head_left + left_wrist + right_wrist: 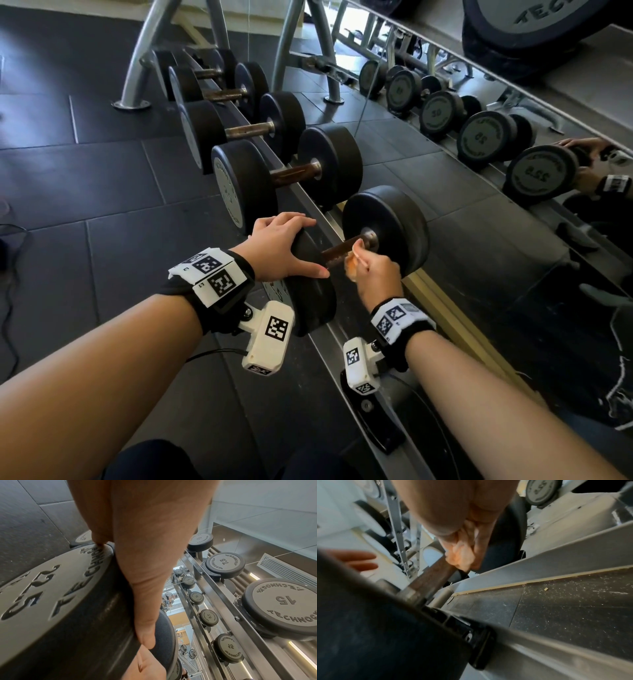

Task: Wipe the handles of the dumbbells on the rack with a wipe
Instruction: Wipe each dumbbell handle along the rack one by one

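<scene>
The nearest black dumbbell (pixel 394 226) lies on the low rack rail (pixel 352 346), its brown handle (pixel 337 253) bare at the left. My left hand (pixel 284 246) rests spread over the dumbbell's near head (pixel 315 301), thumb along the rim (pixel 145 635). My right hand (pixel 373 270) grips a crumpled orange-tinted wipe (pixel 352 269) wrapped round the handle's right part, close to the far head. In the right wrist view the wipe (pixel 462 557) bunches under my fingers on the handle (pixel 433 576).
Several more dumbbells (pixel 322 164) line the rail beyond this one. A mirror (pixel 513 137) runs along the right and reflects the row. Grey frame legs (pixel 137 68) stand on the dark tiled floor, and a cable (pixel 10 308) lies at the far left.
</scene>
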`<state>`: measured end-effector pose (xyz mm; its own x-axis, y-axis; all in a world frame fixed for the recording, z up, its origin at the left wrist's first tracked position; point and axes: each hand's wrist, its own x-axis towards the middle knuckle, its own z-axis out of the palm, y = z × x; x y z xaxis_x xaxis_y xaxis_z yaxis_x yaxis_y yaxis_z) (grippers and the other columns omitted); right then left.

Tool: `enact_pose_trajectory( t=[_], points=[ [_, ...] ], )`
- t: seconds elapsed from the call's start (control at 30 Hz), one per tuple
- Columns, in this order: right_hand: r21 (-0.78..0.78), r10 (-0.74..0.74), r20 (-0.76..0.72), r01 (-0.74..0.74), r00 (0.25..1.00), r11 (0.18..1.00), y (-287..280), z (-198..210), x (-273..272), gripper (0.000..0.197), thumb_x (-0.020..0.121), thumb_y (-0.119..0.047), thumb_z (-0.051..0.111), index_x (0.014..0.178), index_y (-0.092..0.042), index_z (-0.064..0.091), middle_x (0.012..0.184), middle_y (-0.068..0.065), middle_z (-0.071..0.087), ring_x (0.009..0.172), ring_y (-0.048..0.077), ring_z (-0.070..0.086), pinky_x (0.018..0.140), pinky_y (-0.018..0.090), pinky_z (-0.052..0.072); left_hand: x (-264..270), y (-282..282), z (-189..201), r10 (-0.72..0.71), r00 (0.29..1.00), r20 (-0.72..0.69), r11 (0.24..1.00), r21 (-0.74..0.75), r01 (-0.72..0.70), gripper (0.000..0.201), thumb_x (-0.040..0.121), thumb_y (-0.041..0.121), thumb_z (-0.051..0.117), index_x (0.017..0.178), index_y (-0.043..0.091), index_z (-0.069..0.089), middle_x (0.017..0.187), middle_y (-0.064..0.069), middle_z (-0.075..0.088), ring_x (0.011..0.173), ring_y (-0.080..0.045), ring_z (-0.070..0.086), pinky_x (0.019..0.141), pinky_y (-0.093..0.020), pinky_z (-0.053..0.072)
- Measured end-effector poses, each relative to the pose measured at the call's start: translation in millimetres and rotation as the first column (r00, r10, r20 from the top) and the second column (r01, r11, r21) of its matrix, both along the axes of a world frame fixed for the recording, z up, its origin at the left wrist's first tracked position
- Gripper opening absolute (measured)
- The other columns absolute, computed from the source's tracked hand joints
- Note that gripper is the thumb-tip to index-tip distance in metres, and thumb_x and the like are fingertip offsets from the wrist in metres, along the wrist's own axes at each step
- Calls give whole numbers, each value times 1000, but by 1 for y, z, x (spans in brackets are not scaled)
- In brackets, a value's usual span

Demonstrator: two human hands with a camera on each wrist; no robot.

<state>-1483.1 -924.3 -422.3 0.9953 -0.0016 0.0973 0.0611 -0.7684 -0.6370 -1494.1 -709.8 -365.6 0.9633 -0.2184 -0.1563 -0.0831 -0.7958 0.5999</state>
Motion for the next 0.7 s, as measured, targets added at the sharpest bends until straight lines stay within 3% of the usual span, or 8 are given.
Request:
enact_pose_trajectory(
  t=[0.1,0.23,0.3,0.4,0.47,0.6,0.67,0.7],
  points=[
    [121,97,-47,-91,994,988,4,-7,-7,34,104,-30,46,134,-26,59,111,5,69,107,19,65,98,39,53,0,0,0,-3,1000,10,1000,-8,3,97,69,64,73,149,38,25,157,10,20,145,-30,7,115,-53,22],
    [383,217,-205,-126,954,915,2,-1,-9,19,95,-38,62,106,-29,76,90,-13,75,90,-5,69,78,12,52,-1,-1,1,-5,1000,7,1000,-5,5,97,70,63,73,150,38,24,157,9,19,145,-31,7,115,-54,22],
    [335,169,-147,-112,975,935,-2,10,-2,21,90,-32,71,110,-31,74,91,-22,72,92,-12,64,86,14,50,-1,-1,2,-2,1000,9,1000,1,2,98,70,63,73,150,38,24,157,9,19,145,-31,7,115,-53,21],
    [223,-30,-40,38,999,974,-6,20,11,35,92,-29,68,126,-21,67,112,-3,71,108,12,64,99,31,49,-2,-1,1,2,1000,8,1000,-4,-2,98,70,63,74,150,38,24,157,10,19,145,-31,7,115,-54,22],
    [117,-48,-80,57,996,991,-1,17,13,32,99,-29,58,128,-19,65,115,7,67,112,25,62,101,42,49,-2,-1,1,4,1000,10,1000,0,-4,98,69,63,74,150,38,24,157,10,20,145,-31,7,115,-54,23],
    [-20,68,-51,-69,996,997,6,9,-1,35,101,-24,52,136,-23,58,115,10,65,109,27,62,98,44,51,-2,-1,1,6,1000,16,1000,1,-6,98,68,64,73,150,37,24,157,9,20,145,-30,8,115,-53,22],
    [13,147,-54,-147,988,989,7,9,-7,26,100,-27,55,123,-24,67,103,6,70,99,23,65,90,41,53,-2,-3,1,8,1000,17,1000,-2,-8,99,68,64,73,150,37,24,157,10,20,145,-30,8,115,-53,22],
    [125,176,-106,-163,979,979,8,9,-9,19,98,-29,58,110,-26,73,94,4,71,91,21,66,84,38,54,-3,-2,1,12,1000,18,1000,-2,-12,100,68,65,74,150,37,24,157,10,20,145,-30,8,115,-53,22]
  ],
)
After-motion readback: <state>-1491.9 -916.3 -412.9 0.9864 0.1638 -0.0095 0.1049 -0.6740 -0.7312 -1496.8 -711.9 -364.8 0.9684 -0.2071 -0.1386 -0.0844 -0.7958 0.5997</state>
